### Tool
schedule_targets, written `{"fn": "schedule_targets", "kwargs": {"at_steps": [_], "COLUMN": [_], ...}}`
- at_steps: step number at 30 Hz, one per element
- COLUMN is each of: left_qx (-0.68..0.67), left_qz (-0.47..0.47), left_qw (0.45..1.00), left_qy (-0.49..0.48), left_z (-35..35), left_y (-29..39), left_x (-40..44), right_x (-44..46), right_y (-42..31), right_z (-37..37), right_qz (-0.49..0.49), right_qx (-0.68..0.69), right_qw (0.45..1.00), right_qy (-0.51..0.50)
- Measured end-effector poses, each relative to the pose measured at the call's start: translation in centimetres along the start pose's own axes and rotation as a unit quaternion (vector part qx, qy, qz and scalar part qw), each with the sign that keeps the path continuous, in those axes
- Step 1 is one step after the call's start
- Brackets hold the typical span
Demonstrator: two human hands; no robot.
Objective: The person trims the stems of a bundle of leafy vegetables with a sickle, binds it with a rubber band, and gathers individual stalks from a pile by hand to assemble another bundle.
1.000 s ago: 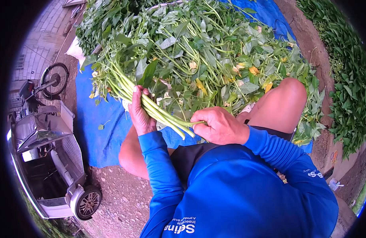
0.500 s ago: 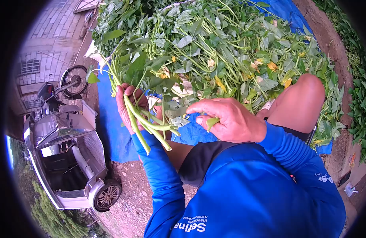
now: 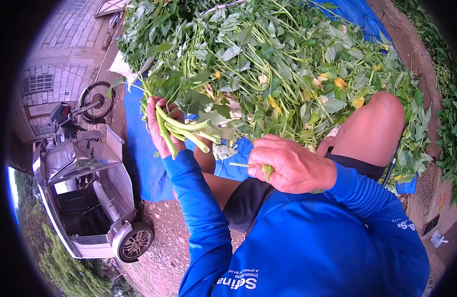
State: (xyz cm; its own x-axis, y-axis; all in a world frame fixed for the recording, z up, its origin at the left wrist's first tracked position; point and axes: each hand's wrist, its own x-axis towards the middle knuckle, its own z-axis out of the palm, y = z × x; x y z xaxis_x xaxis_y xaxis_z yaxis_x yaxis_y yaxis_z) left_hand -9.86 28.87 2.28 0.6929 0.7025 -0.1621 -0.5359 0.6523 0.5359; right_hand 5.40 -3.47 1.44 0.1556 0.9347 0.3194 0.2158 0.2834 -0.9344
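Note:
My left hand (image 3: 161,126) is closed around a bunch of water spinach (image 3: 186,129), its thick cut stem ends pointing toward me and its leaves spreading away. Apart from it, to the right, my right hand (image 3: 293,166) is closed, the thumb and fingers pinching a leaf stalk (image 3: 238,164). The thin stalk sticks out to the left, and a bit of green leaf shows by the thumb. Just beyond both hands lies a large heap of water spinach (image 3: 268,64), with some yellow leaves among the green.
Under the heap spreads a blue tarp (image 3: 144,173). My bent knee (image 3: 374,126) stands at the right edge of the heap. On gravel at the left are a motorcycle wheel (image 3: 96,102) and a silver sidecar (image 3: 84,198). Green plants (image 3: 451,133) grow along the right side.
The stem ends in my left hand have swung upward and bunch closer together. My right hand has shifted down slightly and turned, and a thin stalk now shows between its fingers.

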Motion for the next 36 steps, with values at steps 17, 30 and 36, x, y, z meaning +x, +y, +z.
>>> {"fn": "schedule_targets", "kwargs": {"at_steps": [17,30,36], "left_qx": [0.174,0.311,0.301], "left_qz": [0.11,0.11,0.087], "left_qw": [0.966,0.906,0.915], "left_qy": [0.157,0.264,0.255], "left_z": [-0.5,0.1,-2.4], "left_y": [-1.5,-4.1,-4.4], "left_x": [-0.4,-2.9,-4.1], "right_x": [2.4,8.6,15.7], "right_y": [2.7,17.1,27.8], "right_z": [-3.2,-11.1,0.8], "right_qz": [0.013,0.2,0.307], "right_qx": [-0.159,-0.331,-0.369], "right_qw": [0.987,0.922,0.864], "right_qy": [-0.024,0.029,0.151]}}
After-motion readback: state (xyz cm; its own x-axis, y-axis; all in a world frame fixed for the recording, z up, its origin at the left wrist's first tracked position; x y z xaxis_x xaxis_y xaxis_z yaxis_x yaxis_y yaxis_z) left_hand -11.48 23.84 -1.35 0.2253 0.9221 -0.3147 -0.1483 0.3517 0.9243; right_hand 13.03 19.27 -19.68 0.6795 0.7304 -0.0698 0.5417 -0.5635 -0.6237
